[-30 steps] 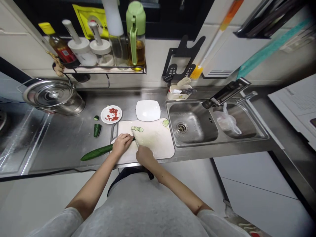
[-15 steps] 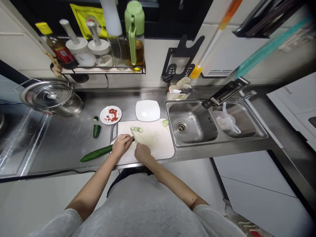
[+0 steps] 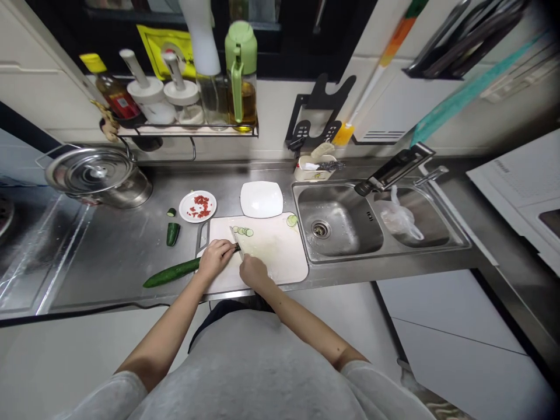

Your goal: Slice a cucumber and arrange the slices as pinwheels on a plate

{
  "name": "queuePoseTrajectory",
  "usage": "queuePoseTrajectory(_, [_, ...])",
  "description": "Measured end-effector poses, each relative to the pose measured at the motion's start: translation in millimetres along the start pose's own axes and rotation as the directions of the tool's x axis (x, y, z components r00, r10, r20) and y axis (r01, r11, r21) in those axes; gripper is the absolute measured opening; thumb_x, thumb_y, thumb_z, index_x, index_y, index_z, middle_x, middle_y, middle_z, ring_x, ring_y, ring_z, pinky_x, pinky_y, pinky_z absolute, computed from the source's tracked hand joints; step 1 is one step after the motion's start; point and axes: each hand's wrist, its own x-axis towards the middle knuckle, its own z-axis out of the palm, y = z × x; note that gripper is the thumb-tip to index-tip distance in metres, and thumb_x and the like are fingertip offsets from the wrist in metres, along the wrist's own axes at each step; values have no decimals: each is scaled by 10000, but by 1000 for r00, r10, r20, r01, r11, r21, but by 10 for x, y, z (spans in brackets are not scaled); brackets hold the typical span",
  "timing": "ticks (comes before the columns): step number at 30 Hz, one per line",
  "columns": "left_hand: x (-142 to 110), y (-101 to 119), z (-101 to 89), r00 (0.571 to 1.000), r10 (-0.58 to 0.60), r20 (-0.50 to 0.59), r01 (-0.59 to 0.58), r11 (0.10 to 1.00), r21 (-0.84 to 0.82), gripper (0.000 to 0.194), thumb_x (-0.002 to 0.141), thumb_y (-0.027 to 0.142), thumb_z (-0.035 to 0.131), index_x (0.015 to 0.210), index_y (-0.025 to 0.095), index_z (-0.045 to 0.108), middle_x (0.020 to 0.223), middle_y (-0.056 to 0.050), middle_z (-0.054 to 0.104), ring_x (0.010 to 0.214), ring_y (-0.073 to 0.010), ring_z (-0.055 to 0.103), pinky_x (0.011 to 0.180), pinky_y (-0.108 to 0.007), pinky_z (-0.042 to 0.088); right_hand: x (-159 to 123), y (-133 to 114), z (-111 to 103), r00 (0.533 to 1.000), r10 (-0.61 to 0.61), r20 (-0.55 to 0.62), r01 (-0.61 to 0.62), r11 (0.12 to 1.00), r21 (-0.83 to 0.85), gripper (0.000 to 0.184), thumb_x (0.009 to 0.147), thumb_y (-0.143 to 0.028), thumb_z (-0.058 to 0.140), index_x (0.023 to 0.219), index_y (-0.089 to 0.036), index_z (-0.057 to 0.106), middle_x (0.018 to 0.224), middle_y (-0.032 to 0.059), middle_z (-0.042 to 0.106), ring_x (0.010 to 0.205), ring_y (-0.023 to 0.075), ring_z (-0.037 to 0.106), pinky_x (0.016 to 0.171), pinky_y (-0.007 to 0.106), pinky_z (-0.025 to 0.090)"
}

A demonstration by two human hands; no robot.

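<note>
My left hand (image 3: pixel 215 256) is curled over the right end of a long green cucumber (image 3: pixel 171 272), pressing it onto the white cutting board (image 3: pixel 280 248). My right hand (image 3: pixel 252 271) is closed round the handle of a knife (image 3: pixel 237 241), whose blade lies just right of my left fingers at the cucumber's cut end. Several thin cucumber slices (image 3: pixel 243 231) lie in a row near the board's far edge. One more slice (image 3: pixel 291 220) sits at the board's far right corner.
Behind the board are a small plate of red chopped bits (image 3: pixel 198 206) and an empty white square plate (image 3: pixel 261 199). Two cucumber end pieces (image 3: pixel 172 232) lie left of them. A lidded steel pot (image 3: pixel 98 175) stands far left. A steel sink (image 3: pixel 339 224) is right of the board.
My hands have stayed at the cucumber's cut end, with the knife blade shifting slightly; the camera has tilted a little, so the counter sits slightly lower in view.
</note>
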Motion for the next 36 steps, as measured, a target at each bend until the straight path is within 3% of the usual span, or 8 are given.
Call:
queuePoseTrajectory(7, [24, 56, -52, 988, -145, -54, 138, 983, -117, 293, 945, 364, 455, 1068, 228, 684, 1067, -55, 705, 992, -192, 630, 907, -345, 486, -147, 328, -160, 995, 30, -91, -46, 981, -190, 346, 944, -141, 333, 1234, -173, 518, 907, 118, 694, 894, 223, 655, 742, 311, 426])
queuePoseTrajectory(12, [189, 113, -113, 916, -356, -184, 298, 912, -281, 375, 940, 397, 440, 1198, 197, 625, 1158, -90, 677, 972, -191, 640, 844, -328, 511, -240, 634, -290, 971, -40, -236, -33, 954, -297, 396, 937, -131, 371, 1302, -198, 507, 1011, 137, 652, 978, 235, 571, 830, 356, 348])
queuePoseTrajectory(14, [298, 168, -136, 933, -335, -129, 276, 900, -338, 370, 933, 407, 451, 1163, 192, 645, 1156, -90, 680, 1001, -195, 635, 872, -337, 507, -265, 723, -322, 957, -77, -279, -15, 950, -313, 440, 924, -126, 394, 1349, -188, 488, 1037, 148, 632, 987, 245, 529, 844, 368, 321])
queuePoseTrajectory(17, [449, 286, -140, 984, -170, 51, 177, 921, -346, 351, 895, 431, 521, 1101, 199, 683, 1128, -80, 695, 1056, -213, 622, 957, -375, 472, -292, 806, -336, 940, -131, -315, 19, 943, -333, 480, 914, -116, 403, 1384, -179, 477, 1023, 153, 614, 962, 252, 485, 843, 382, 296])
queuePoseTrajectory(20, [534, 417, -101, 972, -66, 227, 128, 953, -273, 349, 832, 455, 606, 1064, 214, 706, 1087, -61, 707, 1040, -224, 625, 959, -372, 460, -309, 846, -317, 925, -174, -337, 48, 935, -352, 481, 923, -133, 402, 1395, -184, 475, 1000, 143, 604, 944, 250, 465, 838, 388, 281])
queuePoseTrajectory(23, [553, 531, -45, 942, -95, 321, 165, 967, -196, 256, 805, 419, 628, 954, 235, 726, 995, -27, 718, 966, -213, 638, 879, -327, 476, -326, 871, -269, 919, -198, -340, 66, 930, -363, 469, 922, -153, 428, 1386, -195, 485, 973, 128, 603, 931, 243, 463, 831, 382, 273])
queuePoseTrajectory(30, [621, 612, 87, 916, -284, 284, 340, 925, -170, 134, 797, 307, 610, 846, 225, 705, 778, -1, 697, 737, -163, 629, 658, -262, 436, -413, 985, -99, 931, -137, -337, 11, 937, -350, 468, 874, -165, 524, 1339, -219, 516, 971, 100, 623, 939, 236, 495, 825, 361, 273])
queuePoseTrajectory(36, [861, 515, 212, 909, -379, 174, 388, 922, -17, 161, 824, 244, 564, 892, 250, 709, 869, -15, 734, 867, -199, 644, 782, -309, 428, -470, 1090, -63, 945, -55, -322, -59, 940, -335, 499, 841, -170, 573, 1332, -239, 523, 997, 88, 645, 972, 237, 524, 837, 349, 285])
